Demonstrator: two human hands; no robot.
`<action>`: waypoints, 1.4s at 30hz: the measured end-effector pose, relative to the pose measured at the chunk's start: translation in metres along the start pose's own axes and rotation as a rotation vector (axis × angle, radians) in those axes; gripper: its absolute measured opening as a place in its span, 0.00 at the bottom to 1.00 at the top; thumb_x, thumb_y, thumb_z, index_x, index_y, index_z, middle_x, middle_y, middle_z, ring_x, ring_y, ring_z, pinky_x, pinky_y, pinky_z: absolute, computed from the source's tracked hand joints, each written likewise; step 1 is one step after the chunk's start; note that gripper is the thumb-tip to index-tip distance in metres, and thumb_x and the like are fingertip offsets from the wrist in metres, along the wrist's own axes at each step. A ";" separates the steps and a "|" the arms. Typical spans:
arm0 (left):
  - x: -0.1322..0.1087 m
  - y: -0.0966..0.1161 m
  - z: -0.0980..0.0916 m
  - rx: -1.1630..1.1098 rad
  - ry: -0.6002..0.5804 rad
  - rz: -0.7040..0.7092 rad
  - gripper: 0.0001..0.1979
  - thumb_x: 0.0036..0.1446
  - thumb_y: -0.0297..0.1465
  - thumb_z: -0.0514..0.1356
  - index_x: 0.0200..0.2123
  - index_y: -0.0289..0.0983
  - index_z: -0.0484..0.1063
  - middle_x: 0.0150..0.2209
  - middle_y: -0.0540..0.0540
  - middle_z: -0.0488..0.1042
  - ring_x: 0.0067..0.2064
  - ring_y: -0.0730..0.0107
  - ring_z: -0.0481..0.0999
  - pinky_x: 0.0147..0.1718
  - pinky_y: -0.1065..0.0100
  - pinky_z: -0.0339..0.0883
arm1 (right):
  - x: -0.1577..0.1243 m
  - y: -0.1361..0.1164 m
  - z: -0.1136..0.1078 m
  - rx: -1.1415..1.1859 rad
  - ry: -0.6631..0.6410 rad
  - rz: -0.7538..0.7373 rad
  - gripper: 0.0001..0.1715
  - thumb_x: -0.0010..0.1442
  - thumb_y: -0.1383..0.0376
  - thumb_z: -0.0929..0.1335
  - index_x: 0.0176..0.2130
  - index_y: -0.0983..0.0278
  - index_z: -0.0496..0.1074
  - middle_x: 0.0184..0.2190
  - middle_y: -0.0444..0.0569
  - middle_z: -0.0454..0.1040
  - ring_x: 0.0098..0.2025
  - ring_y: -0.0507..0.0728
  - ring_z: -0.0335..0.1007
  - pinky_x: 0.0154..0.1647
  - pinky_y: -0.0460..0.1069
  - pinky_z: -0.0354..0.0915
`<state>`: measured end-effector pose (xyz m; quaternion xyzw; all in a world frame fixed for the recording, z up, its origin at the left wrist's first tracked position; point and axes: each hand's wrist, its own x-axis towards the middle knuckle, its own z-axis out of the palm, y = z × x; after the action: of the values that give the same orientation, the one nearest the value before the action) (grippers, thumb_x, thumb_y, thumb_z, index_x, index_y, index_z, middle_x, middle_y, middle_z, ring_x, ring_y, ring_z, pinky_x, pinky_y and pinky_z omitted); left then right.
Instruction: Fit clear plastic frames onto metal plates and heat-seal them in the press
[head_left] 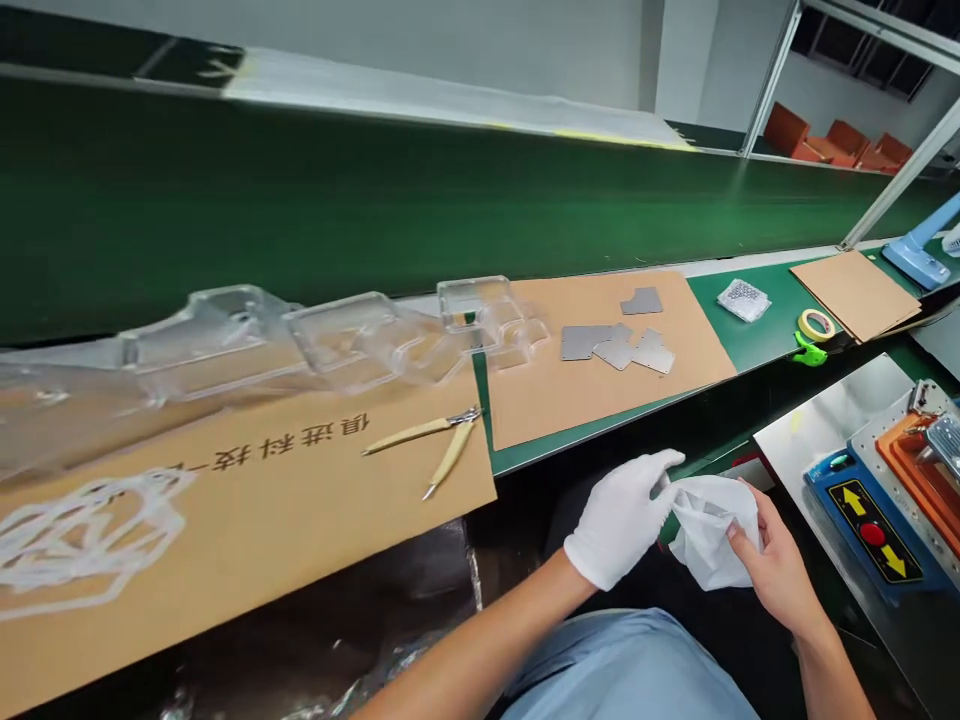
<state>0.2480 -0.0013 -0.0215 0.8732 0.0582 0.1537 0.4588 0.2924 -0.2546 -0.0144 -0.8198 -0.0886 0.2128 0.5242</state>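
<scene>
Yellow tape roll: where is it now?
In the head view, the yellow tape roll sits at far right on the green bench top, just above a green-handled tool and beside the loose cardboard sheet.

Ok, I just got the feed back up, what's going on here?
The person's white-gloved left hand and bare right hand are both on a crumpled white cloth, which may be a second glove; it's hard to tell. Ahead of them, grey metal plates lie on a brown cardboard sheet. To the left are clear plastic trays and cream-handled scissors. A green conveyor belt runs behind everything.
</scene>
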 end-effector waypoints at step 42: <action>0.008 0.011 0.025 -0.733 0.060 -0.633 0.26 0.43 0.28 0.70 0.49 0.36 0.76 0.48 0.41 0.84 0.50 0.53 0.85 0.49 0.58 0.81 | 0.060 0.005 0.008 0.421 0.461 0.050 0.29 0.67 0.35 0.67 0.41 0.57 0.69 0.35 0.43 0.72 0.36 0.57 0.72 0.40 0.52 0.72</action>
<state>0.2636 -0.0248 -0.0243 0.5885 0.2762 0.0419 0.7587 0.3425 -0.2286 -0.0373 -0.7219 0.0989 0.0477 0.6832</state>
